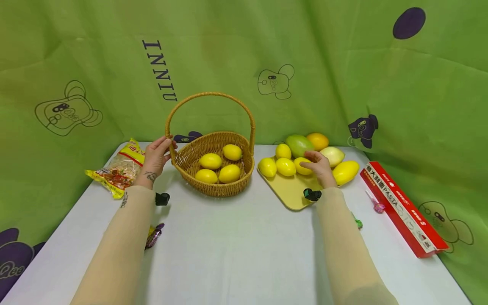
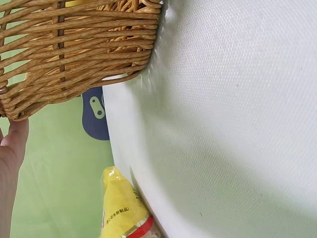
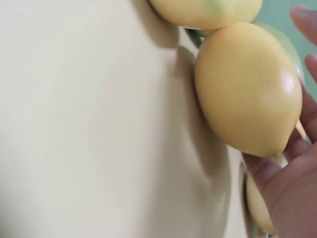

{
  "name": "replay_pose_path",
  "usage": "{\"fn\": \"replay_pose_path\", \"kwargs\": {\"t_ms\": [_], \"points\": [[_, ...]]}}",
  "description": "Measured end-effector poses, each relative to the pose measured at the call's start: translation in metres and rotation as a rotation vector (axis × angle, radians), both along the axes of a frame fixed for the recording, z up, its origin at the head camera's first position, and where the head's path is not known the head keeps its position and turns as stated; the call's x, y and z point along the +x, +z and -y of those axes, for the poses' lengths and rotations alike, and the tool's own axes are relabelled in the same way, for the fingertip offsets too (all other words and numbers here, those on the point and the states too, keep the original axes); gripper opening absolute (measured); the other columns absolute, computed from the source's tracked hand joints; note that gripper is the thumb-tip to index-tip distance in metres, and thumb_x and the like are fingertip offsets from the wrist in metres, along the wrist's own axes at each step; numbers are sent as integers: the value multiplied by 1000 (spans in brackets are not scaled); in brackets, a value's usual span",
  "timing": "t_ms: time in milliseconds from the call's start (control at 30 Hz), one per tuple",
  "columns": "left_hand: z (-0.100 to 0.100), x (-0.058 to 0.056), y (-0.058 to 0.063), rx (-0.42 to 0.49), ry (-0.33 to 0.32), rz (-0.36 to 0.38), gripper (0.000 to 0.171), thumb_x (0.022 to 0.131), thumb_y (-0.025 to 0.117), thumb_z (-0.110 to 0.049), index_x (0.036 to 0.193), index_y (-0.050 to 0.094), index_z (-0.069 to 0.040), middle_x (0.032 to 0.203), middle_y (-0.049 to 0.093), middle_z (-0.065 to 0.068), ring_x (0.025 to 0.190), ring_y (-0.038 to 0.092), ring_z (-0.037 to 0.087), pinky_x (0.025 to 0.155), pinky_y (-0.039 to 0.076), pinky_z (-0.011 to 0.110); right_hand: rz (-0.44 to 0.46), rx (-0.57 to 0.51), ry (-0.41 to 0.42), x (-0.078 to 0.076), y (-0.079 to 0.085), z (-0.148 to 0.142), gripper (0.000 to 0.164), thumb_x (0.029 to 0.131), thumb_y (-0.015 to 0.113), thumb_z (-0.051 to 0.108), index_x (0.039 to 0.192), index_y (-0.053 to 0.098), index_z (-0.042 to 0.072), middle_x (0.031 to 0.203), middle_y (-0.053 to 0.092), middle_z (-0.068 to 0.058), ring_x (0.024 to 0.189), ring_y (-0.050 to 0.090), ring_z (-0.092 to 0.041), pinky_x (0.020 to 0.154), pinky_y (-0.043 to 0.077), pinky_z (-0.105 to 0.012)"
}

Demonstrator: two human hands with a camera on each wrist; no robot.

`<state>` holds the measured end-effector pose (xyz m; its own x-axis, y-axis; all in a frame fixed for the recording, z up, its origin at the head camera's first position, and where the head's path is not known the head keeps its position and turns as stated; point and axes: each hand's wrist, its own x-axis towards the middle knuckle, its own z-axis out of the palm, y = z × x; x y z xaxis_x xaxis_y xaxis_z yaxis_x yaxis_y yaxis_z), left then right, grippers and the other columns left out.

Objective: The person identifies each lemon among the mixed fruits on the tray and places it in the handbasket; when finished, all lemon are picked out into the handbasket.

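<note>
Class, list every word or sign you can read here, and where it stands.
"意大利面PASTA": red box.
"Qee": green curtain, several times.
"INNI", next letter unclear: curtain, sideways.
"通心", apparently: yellow bag.
Too small to read: smaller print on box and bag, left wrist tattoo.

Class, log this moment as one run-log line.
left hand: gripping wicker basket by handle | right hand: at lemon, grip unclear | basket: four lemons visible | yellow tray: more lemons
</note>
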<state>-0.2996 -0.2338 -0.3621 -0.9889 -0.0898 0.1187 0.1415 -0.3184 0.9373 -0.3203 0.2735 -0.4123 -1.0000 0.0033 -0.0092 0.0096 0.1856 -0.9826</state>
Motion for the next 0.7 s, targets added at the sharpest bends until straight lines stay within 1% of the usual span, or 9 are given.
{"fn": "replay_pose_path", "kwargs": {"t_ms": [67,200,333,433,567,700], "points": [[0,0,0,2,-1,-4,11,88,64,-20,96,71,-20,86,66,-1,88,59,13,76,53,25,16,48,2,-1,-2,0,59,85,62,3,138,36,-3,141,37,-22,128,36,-32,92,38,-16],[0,0,0,0,-3,-9,10,88,63,-20,96,71,-20,85,67,-2,88,59,13,75,53,24,38,110,0,-1,-7,2,60,82,65,0,136,39,-3,139,37,-20,123,38,-29,95,36,-24],[0,1,1,8,-7,-14,10,88,63,-19,95,71,-20,85,67,-2,87,60,13,74,53,24,15,113,-2,1,-10,5,62,78,67,-3,134,39,-5,138,36,-21,120,38,-27,100,35,-28],[0,1,1,12,-9,-14,11,89,63,-19,96,71,-20,85,67,-2,87,60,13,74,53,24,-3,111,-12,4,-10,4,63,78,68,-2,134,40,-5,138,37,-21,120,38,-26,103,35,-31],[0,2,1,3,-5,-8,10,89,63,-20,96,70,-21,85,67,-2,88,59,13,75,53,24,-6,119,-38,7,-8,0,61,79,69,2,134,43,-2,137,41,-19,118,41,-25,102,34,-32],[0,2,1,4,0,-2,10,89,63,-20,95,71,-21,85,67,-2,88,59,13,74,53,23,-19,106,-48,11,-3,-4,57,82,67,7,134,44,0,132,43,-14,110,43,-17,96,36,-25]]}}
